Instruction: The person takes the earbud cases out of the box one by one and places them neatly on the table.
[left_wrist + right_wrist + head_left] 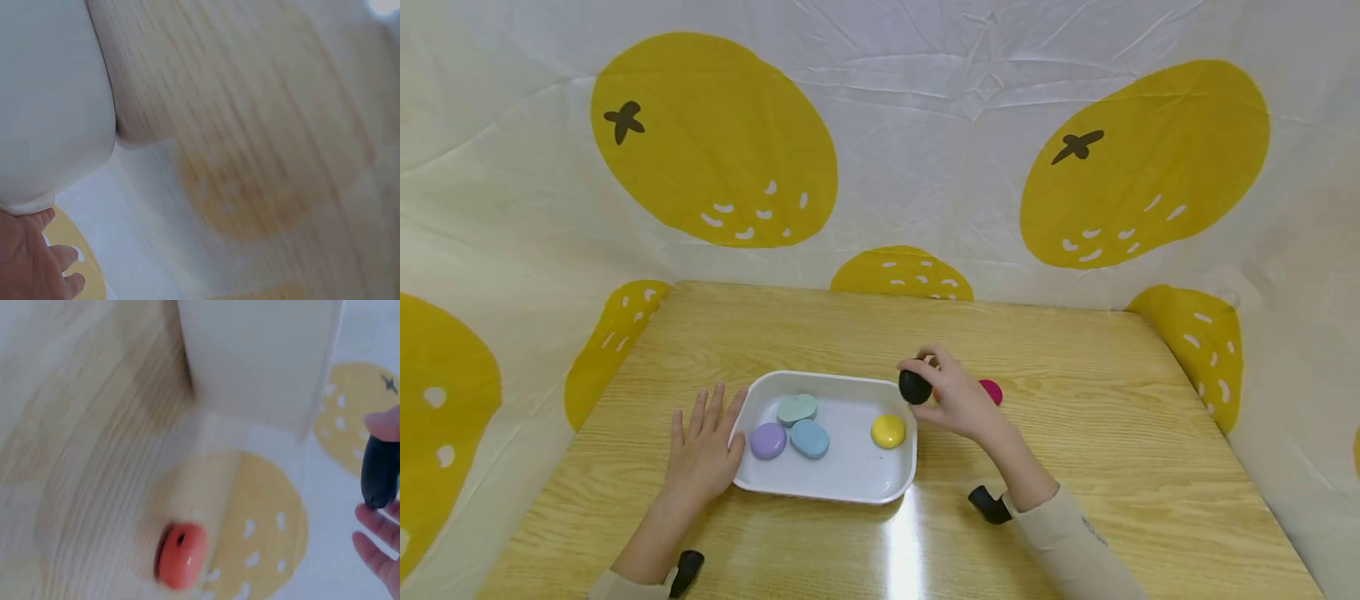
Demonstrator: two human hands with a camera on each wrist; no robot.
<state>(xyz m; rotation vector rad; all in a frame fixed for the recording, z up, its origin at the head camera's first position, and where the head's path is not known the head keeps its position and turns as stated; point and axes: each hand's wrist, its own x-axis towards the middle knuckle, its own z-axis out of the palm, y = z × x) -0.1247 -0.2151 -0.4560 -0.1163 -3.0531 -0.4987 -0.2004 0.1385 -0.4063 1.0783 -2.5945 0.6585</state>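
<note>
My right hand [958, 402] pinches a smooth black rounded piece [914, 388] between thumb and fingers, just above the right rim of a white tray [842, 483]. From the right wrist, the black piece [379, 472] appears on edge. My left hand [702, 454] lies flat with fingers spread against the tray's left side, its thumb by the rim. Inside the tray are similar smooth pieces: pale green [797, 407], purple [768, 441] and light blue [809, 439] close together on the left, and a yellow one [888, 431] on the right.
Right of the tray, a crimson piece [992, 391] lies on the wooden table [1075, 375], partly behind my right hand. An orange-red piece [182, 556] rests there too, mostly hidden in the head view. White cloth [910, 167] with yellow fruit prints surrounds the table's back and sides.
</note>
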